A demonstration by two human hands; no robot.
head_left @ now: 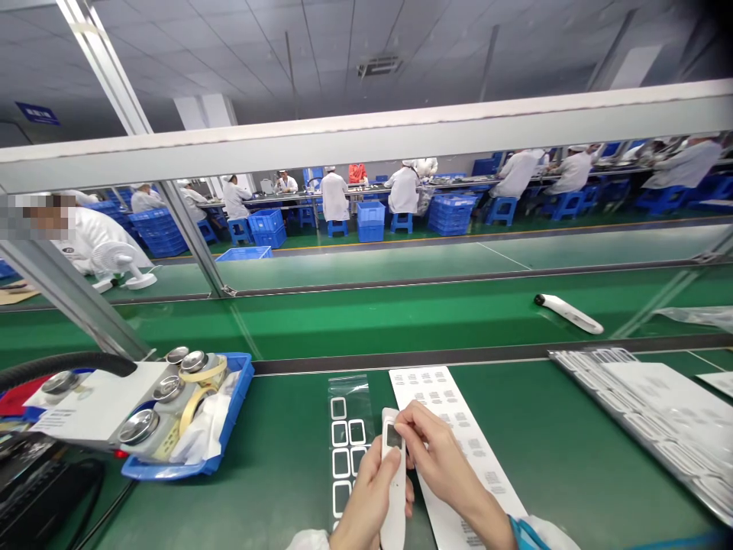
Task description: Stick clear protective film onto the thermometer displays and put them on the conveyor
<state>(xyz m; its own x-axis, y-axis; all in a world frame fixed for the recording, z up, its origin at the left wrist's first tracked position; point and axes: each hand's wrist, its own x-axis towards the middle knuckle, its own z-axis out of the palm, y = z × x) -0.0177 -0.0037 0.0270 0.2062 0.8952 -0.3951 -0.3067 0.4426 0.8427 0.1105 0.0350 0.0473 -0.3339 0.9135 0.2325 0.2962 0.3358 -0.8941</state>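
Observation:
A slim white handheld device (393,496) with a small dark screen stands tilted up in front of me. My left hand (365,493) is wrapped round its body, thumb on the front below the screen. My right hand (438,451) has its fingers pinched together at the screen's right edge; whatever they hold, if anything, is hidden. Beneath my right hand lies a long white sheet (432,378) printed with rows of small grey marks. Left of the device is a clear plastic strip (349,389) with white rounded-square frames, partly covered by my left hand.
A blue tray (243,382) at left holds metal-topped bottles and tape rolls. Another white device (569,313) lies on the green conveyor (401,321) behind. At right is a tray of white parts (647,428). Several people in white coats sit at far benches; a fan (123,263) stands left.

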